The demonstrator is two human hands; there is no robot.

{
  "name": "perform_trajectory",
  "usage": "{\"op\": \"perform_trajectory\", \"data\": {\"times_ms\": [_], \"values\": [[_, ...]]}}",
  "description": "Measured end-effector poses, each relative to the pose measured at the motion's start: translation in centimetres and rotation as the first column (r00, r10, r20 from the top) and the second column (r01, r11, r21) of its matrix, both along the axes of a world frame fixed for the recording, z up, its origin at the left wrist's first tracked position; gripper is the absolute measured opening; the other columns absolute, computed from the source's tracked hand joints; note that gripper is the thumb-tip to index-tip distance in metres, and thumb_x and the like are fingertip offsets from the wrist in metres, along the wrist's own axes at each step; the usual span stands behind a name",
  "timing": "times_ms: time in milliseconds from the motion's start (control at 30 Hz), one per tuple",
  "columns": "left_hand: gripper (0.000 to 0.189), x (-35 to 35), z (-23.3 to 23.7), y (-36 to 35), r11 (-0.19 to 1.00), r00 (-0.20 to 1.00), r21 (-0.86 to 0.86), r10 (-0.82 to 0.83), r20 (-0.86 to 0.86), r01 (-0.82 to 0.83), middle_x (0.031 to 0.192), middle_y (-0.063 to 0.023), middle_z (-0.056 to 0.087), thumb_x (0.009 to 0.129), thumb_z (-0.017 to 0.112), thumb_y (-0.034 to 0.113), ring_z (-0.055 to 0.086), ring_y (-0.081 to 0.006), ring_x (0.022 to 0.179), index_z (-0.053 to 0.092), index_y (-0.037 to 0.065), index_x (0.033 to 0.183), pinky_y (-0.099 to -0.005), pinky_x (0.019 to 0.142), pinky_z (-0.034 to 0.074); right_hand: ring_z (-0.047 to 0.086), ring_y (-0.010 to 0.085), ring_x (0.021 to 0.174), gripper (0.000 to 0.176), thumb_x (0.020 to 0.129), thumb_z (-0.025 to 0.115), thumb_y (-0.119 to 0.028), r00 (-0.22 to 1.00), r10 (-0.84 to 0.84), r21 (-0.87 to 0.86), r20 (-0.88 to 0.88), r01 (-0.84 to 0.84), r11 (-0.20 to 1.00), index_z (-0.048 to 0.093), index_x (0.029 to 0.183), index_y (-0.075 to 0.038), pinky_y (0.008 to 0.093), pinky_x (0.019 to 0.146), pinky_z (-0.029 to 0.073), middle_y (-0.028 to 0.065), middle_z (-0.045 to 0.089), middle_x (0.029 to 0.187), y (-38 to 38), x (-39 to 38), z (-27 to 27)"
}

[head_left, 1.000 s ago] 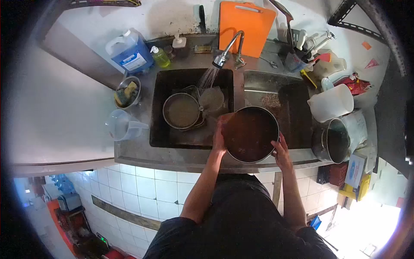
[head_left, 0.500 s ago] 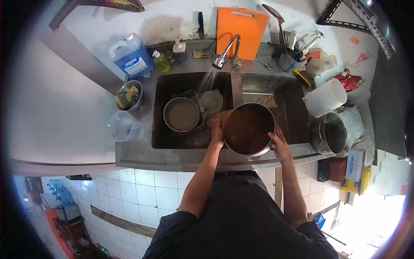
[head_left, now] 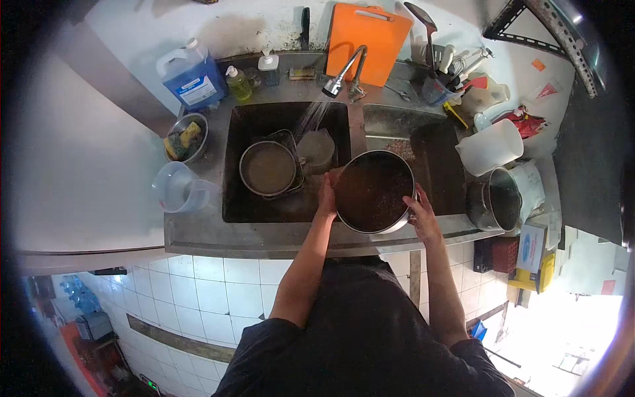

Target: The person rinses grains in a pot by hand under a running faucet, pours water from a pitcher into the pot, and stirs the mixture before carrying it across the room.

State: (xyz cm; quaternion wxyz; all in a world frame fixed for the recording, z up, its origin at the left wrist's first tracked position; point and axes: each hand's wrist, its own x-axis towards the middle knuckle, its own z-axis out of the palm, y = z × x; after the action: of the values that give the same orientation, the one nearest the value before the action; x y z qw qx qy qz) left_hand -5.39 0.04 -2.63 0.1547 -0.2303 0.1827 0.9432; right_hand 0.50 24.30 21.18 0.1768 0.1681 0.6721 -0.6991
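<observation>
Between my two hands is a round metal pot (head_left: 374, 192) with dark brownish contents, held over the divider and front edge of the double sink. My left hand (head_left: 327, 196) is closed on the pot's left side. On the right side, my right hand (head_left: 421, 210) grips it with the thumb up at the rim. In the left basin (head_left: 238, 208) sits a pot of cloudy liquid (head_left: 268, 168). A translucent container (head_left: 316, 151) stands beside that pot, under spray from the running faucet (head_left: 333, 87).
Brown bits lie in the right basin (head_left: 436, 142). An orange cutting board (head_left: 368, 43) leans on the wall. On the right stand a white pitcher (head_left: 491, 147) and a steel pot (head_left: 486, 202). To the left are a clear jug (head_left: 180, 188), a sponge bowl (head_left: 199, 147) and a blue detergent jug (head_left: 192, 78).
The whole view has shifted slightly, so the sink and counter appear a little further left and up. Both hands still hold the pot, and the water keeps running.
</observation>
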Motion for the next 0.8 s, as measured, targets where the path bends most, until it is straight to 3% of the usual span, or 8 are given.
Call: {"op": "perform_trajectory", "data": {"times_ms": [67, 167, 267, 367, 467, 567, 667, 800], "values": [[0.059, 0.0, -0.9, 0.1, 0.986, 0.992, -0.145, 0.067, -0.104, -0.082, 0.131, -0.0123, 0.049, 0.097, 0.031, 0.053, 0.047, -0.0282, 0.119, 0.049, 0.007, 0.13, -0.0429, 0.099, 0.04, 0.049, 0.023, 0.114, 0.101, 0.071, 0.075, -0.04, 1.0, 0.01, 0.011, -0.004, -0.01, 1.0, 0.016, 0.148, -0.01, 0.0431, 0.093, 0.037, 0.0119, 0.05, 0.128, -0.3, 0.1, 0.1], [0.059, 1.4, 4.7, -0.3, 0.966, 0.991, -0.246, 0.054, -0.121, -0.082, 0.13, -0.0128, 0.05, 0.097, 0.029, 0.052, 0.047, -0.0281, 0.119, 0.051, 0.007, 0.129, -0.0428, 0.1, 0.039, 0.046, 0.0257, 0.12, 0.101, 0.072, 0.075, -0.04, 1.0, 0.013, -0.001, -0.019, -0.013, 1.0, 0.015, 0.148, -0.009, 0.0463, 0.096, 0.035, 0.0135, 0.047, 0.133, -0.5, 0.0, 0.2], [0.058, 1.0, 3.6, -0.2, 0.972, 0.996, -0.225, 0.053, -0.078, -0.069, 0.133, -0.0119, 0.048, 0.099, 0.027, 0.05, 0.045, -0.028, 0.122, 0.047, 0.008, 0.133, -0.0431, 0.102, 0.038, 0.043, 0.0277, 0.125, 0.102, 0.073, 0.076, -0.039, 1.0, 0.029, 0.015, 0.005, -0.029, 0.999, 0.013, 0.148, -0.008, 0.0506, 0.098, 0.032, 0.0146, 0.044, 0.137, -0.5, -0.1, 0.2], [0.057, 2.7, 13.3, 0.0, 0.991, 0.997, -0.103, 0.083, 0.0, -0.083, 0.135, -0.0115, 0.045, 0.099, 0.028, 0.049, 0.043, -0.0287, 0.125, 0.044, 0.008, 0.135, -0.0437, 0.102, 0.037, 0.041, 0.0289, 0.126, 0.102, 0.074, 0.076, -0.04, 0.999, 0.036, 0.006, -0.017, -0.036, 0.999, 0.013, 0.147, -0.007, 0.0535, 0.099, 0.03, 0.0155, 0.043, 0.138, -1.3, -0.1, 1.2], [0.058, 1.9, 7.1, -0.3, 0.956, 0.987, -0.271, 0.07, -0.146, -0.108, 0.137, -0.0116, 0.043, 0.099, 0.026, 0.049, 0.041, -0.0295, 0.127, 0.041, 0.007, 0.137, -0.0443, 0.103, 0.036, 0.041, 0.0294, 0.127, 0.103, 0.074, 0.076, -0.041, 1.0, 0.027, 0.025, -0.004, -0.027, 0.999, 0.012, 0.147, -0.007, 0.0542, 0.1, 0.03, 0.0157, 0.042, 0.138, -1.3, -0.2, 1.1], [0.057, 1.6, 6.1, -0.5, 0.939, 0.989, -0.324, 0.074, -0.125, -0.111, 0.137, -0.0122, 0.043, 0.1, 0.025, 0.047, 0.041, -0.03, 0.127, 0.04, 0.006, 0.137, -0.0446, 0.103, 0.035, 0.04, 0.03, 0.127, 0.103, 0.073, 0.076, -0.04, 1.0, 0.03, 0.026, -0.008, -0.03, 0.999, 0.013, 0.147, -0.007, 0.0539, 0.1, 0.03, 0.016, 0.042, 0.138, -1.3, -0.2, 0.8], [0.058, 0.6, 0.7, -0.4, 0.983, 0.978, -0.13, 0.103, -0.181, -0.128, 0.138, -0.0115, 0.043, 0.099, 0.026, 0.048, 0.041, -0.0297, 0.127, 0.039, 0.006, 0.137, -0.0448, 0.104, 0.034, 0.046, 0.0274, 0.121, 0.103, 0.073, 0.076, -0.04, 1.0, 0.009, 0.091, 0.015, -0.01, 0.996, 0.014, 0.147, -0.007, 0.0494, 0.096, 0.034, 0.0147, 0.047, 0.133, -1.9, -0.2, 1.5], [0.061, 1.2, 4.2, -0.6, 0.982, 0.984, -0.124, 0.123, -0.131, -0.139, 0.138, -0.0109, 0.043, 0.098, 0.027, 0.05, 0.041, -0.029, 0.126, 0.039, 0.005, 0.137, -0.045, 0.105, 0.033, 0.053, 0.0204, 0.108, 0.104, 0.072, 0.078, -0.04, 1.0, -0.002, 0.102, 0.003, 0.001, 0.995, 0.014, 0.147, -0.006, 0.0417, 0.086, 0.04, 0.0119, 0.056, 0.122, -2.3, -0.2, 1.6]]}}
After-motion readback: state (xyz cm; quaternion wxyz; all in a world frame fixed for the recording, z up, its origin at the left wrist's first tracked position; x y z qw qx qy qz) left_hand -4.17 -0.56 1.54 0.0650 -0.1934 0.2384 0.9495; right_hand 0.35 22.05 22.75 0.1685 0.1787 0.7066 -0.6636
